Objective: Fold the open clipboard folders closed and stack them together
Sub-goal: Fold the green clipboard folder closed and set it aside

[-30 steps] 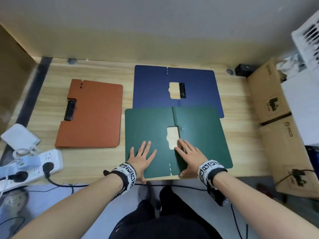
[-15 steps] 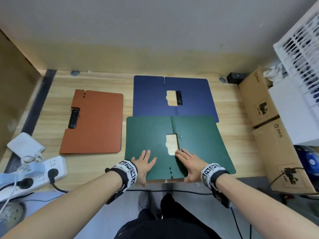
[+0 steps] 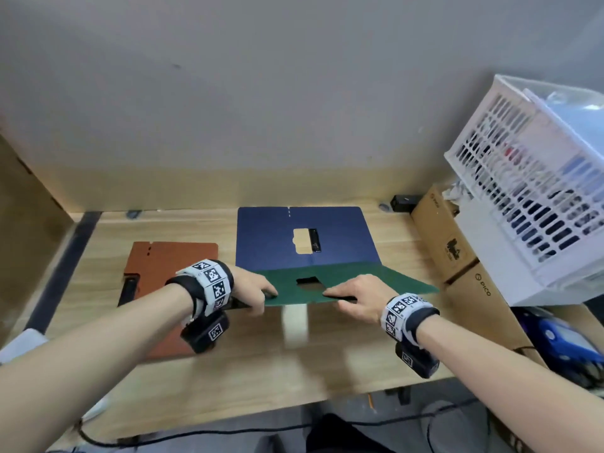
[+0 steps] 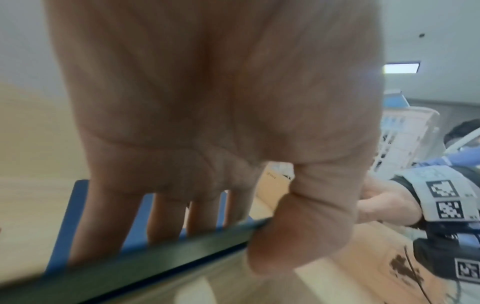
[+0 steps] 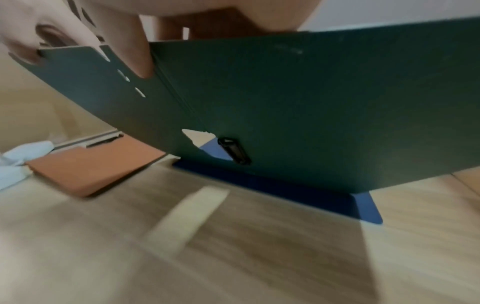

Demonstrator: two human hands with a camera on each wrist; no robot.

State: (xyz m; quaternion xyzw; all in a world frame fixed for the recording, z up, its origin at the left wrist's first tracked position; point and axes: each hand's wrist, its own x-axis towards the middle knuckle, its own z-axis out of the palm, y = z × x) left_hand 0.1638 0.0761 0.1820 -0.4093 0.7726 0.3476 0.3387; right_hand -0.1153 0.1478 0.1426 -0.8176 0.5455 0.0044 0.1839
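Observation:
Both hands hold the open green folder (image 3: 346, 279) by its near edge, raised off the wooden table (image 3: 294, 364) and tilted. Its far edge sits low over the blue folder (image 3: 271, 240). My left hand (image 3: 266, 297) pinches the left flap, thumb (image 4: 298, 236) against the edge (image 4: 155, 257). My right hand (image 3: 333, 297) grips near the spine, one finger (image 5: 130, 55) on the underside (image 5: 311, 113), where a black clip (image 5: 233, 151) shows. The blue folder lies open and flat behind. An orange folder (image 3: 163, 266) lies closed at the left, partly hidden by my left wrist.
Cardboard boxes (image 3: 451, 243) line the table's right side, with a white slatted basket (image 3: 529, 197) above them. A small black device (image 3: 405, 202) sits by the back wall. A white object (image 3: 23, 341) lies at the far left. Cables hang below the near table edge.
Both hands lay flat on the green folder before. Now they grip its near edge and have lifted it off the table, tilting it up toward the blue folder.

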